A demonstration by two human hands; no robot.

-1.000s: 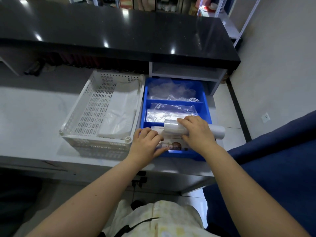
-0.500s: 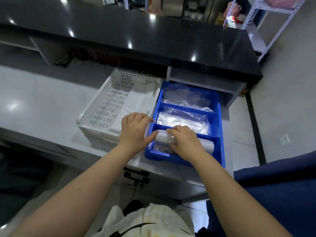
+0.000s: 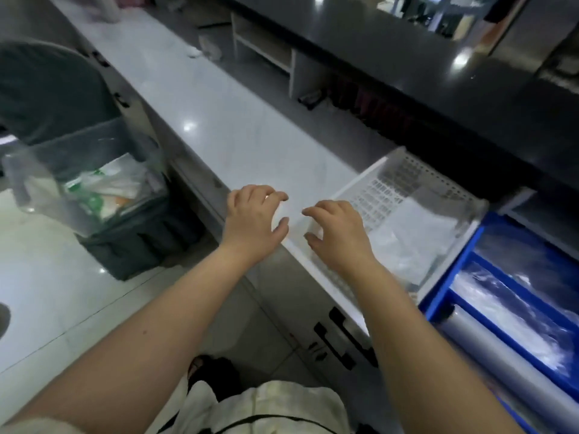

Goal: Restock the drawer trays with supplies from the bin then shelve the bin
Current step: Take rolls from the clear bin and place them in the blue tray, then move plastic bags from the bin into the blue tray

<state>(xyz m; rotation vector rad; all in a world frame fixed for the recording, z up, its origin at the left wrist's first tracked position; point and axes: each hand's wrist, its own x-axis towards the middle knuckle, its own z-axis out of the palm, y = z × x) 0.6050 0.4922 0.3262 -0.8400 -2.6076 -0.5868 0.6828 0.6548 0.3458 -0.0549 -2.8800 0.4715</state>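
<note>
My left hand (image 3: 253,219) hovers over the front edge of the white counter (image 3: 219,126), fingers loosely spread and holding nothing. My right hand (image 3: 338,233) hangs over the near left corner of the white perforated tray (image 3: 407,170), fingers relaxed and empty. The tray holds clear plastic bags (image 3: 407,242). To its right sits the blue divided tray (image 3: 438,296) with plastic bags in its compartments and a roll of clear film (image 3: 501,355) in the nearest one. A clear bin (image 3: 40,170) with packaged supplies stands at the far left, on a dark crate.
A black raised countertop (image 3: 407,57) runs along the back with open cubbies (image 3: 266,48) beneath it. Cabinet doors with black handles (image 3: 341,336) lie below the counter. A grey chair back (image 3: 47,89) stands at the left beside the bin.
My right hand has let go of the roll, which now lies in the blue tray. Both hands moved left, away from the blue tray, and my view swung left to the clear bin.
</note>
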